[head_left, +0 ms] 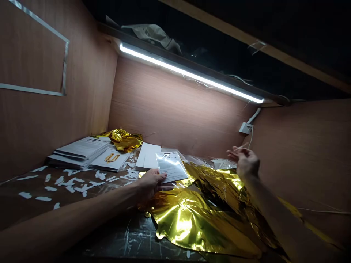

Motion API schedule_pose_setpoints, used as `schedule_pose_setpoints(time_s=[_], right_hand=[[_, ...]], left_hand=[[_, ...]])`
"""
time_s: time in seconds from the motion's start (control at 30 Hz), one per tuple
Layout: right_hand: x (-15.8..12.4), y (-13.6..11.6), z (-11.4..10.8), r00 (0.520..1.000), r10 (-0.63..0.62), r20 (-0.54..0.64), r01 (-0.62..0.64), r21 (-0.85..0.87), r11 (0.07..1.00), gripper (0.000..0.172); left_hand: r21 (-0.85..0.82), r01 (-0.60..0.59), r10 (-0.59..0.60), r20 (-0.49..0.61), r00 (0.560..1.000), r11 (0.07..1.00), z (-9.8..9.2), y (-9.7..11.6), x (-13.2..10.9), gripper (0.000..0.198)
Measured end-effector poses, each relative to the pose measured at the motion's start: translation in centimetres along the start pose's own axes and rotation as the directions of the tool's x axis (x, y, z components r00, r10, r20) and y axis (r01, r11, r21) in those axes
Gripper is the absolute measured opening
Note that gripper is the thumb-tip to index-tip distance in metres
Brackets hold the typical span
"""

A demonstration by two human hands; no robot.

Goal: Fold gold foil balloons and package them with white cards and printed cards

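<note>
My left hand grips the lower left corner of a flat packet, a white printed card in a clear, shiny sleeve with a hang hole at its top. Raised to the right, my right hand has its fingers pinched together; whatever they may hold is too small to make out. Beneath and beside both hands lies crumpled gold foil, spread over the dark table. A stack of white cards stands just behind the left hand.
At the left are piled printed packets and a packet with a gold letter U. More gold foil lies behind them. White paper scraps litter the table. A lit tube light crosses above; a socket is on the back wall.
</note>
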State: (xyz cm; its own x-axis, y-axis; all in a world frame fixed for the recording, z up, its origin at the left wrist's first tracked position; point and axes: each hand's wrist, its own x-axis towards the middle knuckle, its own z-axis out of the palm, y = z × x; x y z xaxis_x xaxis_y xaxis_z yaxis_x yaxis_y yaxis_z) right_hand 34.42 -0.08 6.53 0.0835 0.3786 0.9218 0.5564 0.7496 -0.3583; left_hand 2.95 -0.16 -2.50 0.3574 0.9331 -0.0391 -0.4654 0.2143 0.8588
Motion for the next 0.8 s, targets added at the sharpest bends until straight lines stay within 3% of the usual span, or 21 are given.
schedule_pose_setpoints(time_s=[0.07,0.1,0.13,0.23,0.3,0.4,0.47,0.53,0.6,0.63,0.67,0.7,0.8], right_hand=[[-2.1,-0.3,0.5,0.983,-0.077,0.164,0.086,-0.05,0.995,0.026],[-3.6,-0.8,1.1,0.92,-0.171,0.353,0.211,-0.077,0.974,0.022],[-5.1,-1.4,1.7,0.826,-0.245,0.507,0.321,-0.067,0.945,0.025],[-8.6,-3.2,3.7,0.634,-0.356,0.687,0.496,-0.008,0.868,0.038],[-9.4,-3.6,4.5,0.588,-0.366,0.721,0.528,0.0,0.849,0.042],[-9.3,-3.5,4.9,0.58,-0.329,0.745,0.463,0.031,0.886,0.026],[-9.0,-3.3,4.8,0.556,-0.286,0.781,0.377,0.07,0.924,0.027],[-8.9,-3.4,4.6,0.513,-0.247,0.822,0.306,0.094,0.947,0.023],[-8.9,-3.6,4.5,0.467,-0.214,0.858,0.259,0.099,0.961,0.018],[-9.0,-3.7,4.5,0.446,-0.202,0.872,0.241,0.1,0.965,0.017],[-9.0,-3.7,4.5,0.429,-0.194,0.882,0.224,0.104,0.969,0.017],[-9.1,-3.6,4.5,0.418,-0.188,0.889,0.209,0.107,0.972,0.017],[-9.0,-2.9,4.9,0.434,-0.155,0.888,0.145,0.101,0.984,0.013]], left_hand=[[0.023,0.023,-0.023,-0.002,1.0,0.999,0.2,-0.1,-0.2,0.011],[0.031,0.029,-0.029,0.007,1.0,0.999,0.3,-0.1,-0.3,0.011],[0.036,0.031,-0.032,0.022,0.999,0.999,0.4,-0.2,-0.4,0.01],[0.058,0.058,-0.061,0.056,0.997,0.997,0.6,-0.3,-0.6,0.008],[0.083,0.075,-0.081,0.078,0.994,0.994,0.5,-0.3,-0.7,0.008],[0.258,0.102,-0.126,0.079,0.989,0.961,0.1,0.0,-0.8,0.017],[0.555,0.057,-0.078,0.015,0.997,0.83,-0.2,0.7,-1.2,0.04],[0.834,-0.127,0.18,0.034,0.983,0.538,-0.2,1.4,-2.1,0.058],[0.908,-0.366,0.408,0.262,0.875,0.202,0.1,1.8,-3.0,0.056],[0.879,-0.47,0.44,0.391,0.809,0.084,0.3,1.7,-3.4,0.05],[0.835,-0.549,0.417,0.495,0.762,0.013,0.5,1.5,-3.6,0.044],[0.802,-0.597,0.353,0.565,0.746,-0.021,0.7,1.1,-3.7,0.039],[0.799,-0.599,0.21,0.596,0.775,-0.053,0.5,-0.5,-3.2,0.016]])
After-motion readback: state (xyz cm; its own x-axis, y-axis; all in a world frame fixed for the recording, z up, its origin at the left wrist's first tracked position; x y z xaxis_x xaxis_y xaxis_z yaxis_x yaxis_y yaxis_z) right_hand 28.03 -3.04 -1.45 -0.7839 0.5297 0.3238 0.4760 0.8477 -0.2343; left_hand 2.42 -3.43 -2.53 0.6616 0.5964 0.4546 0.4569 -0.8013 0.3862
